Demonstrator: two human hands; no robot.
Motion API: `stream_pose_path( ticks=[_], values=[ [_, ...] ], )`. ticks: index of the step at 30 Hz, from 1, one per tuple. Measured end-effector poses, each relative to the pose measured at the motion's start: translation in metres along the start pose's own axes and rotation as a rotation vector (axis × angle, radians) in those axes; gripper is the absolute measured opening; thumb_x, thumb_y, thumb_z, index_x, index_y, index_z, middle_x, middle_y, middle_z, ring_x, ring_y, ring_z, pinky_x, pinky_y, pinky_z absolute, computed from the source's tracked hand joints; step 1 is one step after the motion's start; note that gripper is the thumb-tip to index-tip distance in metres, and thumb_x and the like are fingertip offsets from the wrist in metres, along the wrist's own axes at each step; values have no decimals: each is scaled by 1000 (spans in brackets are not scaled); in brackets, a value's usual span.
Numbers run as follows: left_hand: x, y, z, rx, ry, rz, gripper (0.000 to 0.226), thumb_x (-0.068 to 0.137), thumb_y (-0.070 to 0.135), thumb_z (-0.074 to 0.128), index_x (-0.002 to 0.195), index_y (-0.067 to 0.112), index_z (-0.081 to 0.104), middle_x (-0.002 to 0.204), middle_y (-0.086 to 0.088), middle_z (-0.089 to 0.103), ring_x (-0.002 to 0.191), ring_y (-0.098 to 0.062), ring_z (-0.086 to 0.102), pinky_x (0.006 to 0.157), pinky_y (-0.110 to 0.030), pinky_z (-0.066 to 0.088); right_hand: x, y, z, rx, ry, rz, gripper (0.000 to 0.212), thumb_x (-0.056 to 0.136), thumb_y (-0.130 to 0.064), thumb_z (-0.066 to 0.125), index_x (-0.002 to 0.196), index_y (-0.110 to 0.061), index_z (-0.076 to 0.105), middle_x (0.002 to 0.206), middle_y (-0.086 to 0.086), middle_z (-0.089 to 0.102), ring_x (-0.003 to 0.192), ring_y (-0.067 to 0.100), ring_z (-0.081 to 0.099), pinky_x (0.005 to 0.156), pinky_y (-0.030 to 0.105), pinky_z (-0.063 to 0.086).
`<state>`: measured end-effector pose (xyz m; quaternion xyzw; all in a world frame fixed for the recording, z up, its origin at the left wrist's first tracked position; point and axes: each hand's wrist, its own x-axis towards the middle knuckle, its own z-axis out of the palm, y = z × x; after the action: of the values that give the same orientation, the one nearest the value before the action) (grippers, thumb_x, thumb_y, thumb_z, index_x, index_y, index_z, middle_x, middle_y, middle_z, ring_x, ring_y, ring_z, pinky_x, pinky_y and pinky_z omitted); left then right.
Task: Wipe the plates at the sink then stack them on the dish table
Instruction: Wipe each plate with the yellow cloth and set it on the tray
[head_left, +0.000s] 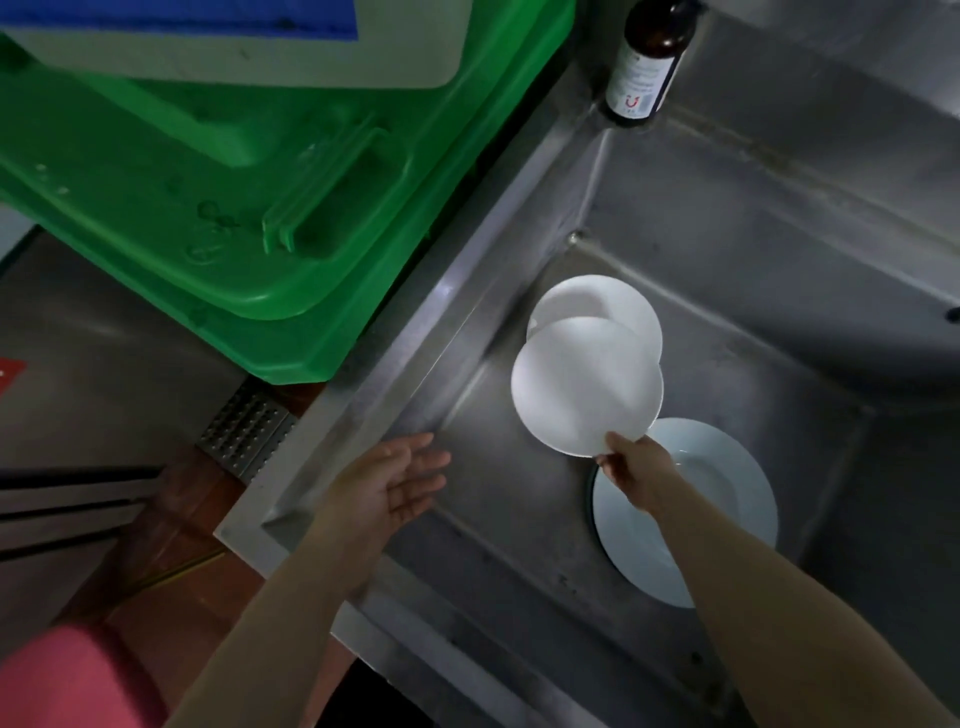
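Plates in the steel sink, one lifted by its rim

We see a glossy green plastic bin (234, 197) left of the brushed steel sink (753, 249); our left hand (387, 486) hovers over the sink's left edge, palm up, fingers loosely spread, while our right hand (636, 470) pinches the near rim of a round white plate (582, 387) above another plate (597, 301), with a wide-rimmed plate (727, 483) on the sink floor; a brown glass bottle (649, 62) stands at the far corner

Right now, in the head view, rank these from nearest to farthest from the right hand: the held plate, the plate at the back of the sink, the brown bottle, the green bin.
1. Held plate: pinched by the right hand at its near rim.
2. Back plate: just beyond, in the sink.
3. Green bin: off to the left, outside the sink.
4. Brown bottle: far corner ledge.
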<state>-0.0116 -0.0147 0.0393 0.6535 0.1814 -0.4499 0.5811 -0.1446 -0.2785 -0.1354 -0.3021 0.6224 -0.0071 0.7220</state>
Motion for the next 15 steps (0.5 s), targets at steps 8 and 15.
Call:
stream_pose_path(
  ticks=[8, 15],
  values=[
    [-13, 12, -15, 223, -51, 165, 22, 99, 17, 47, 113, 24, 63, 105, 1, 74, 94, -17, 69, 80, -32, 50, -93, -22, 2, -493, -18, -408, 10, 91, -8, 59, 92, 1, 64, 61, 11, 63, 53, 19, 58, 56, 29, 52],
    [-13, 35, -22, 374, -91, 439, 43, 89, 18, 66, 124, 33, 47, 112, 13, 64, 96, 5, 63, 69, -11, 47, -207, -30, 8, -847, 174, -936, 28, 91, -27, 62, 64, -36, 58, 52, -19, 61, 59, -5, 59, 52, 8, 40]
  ],
)
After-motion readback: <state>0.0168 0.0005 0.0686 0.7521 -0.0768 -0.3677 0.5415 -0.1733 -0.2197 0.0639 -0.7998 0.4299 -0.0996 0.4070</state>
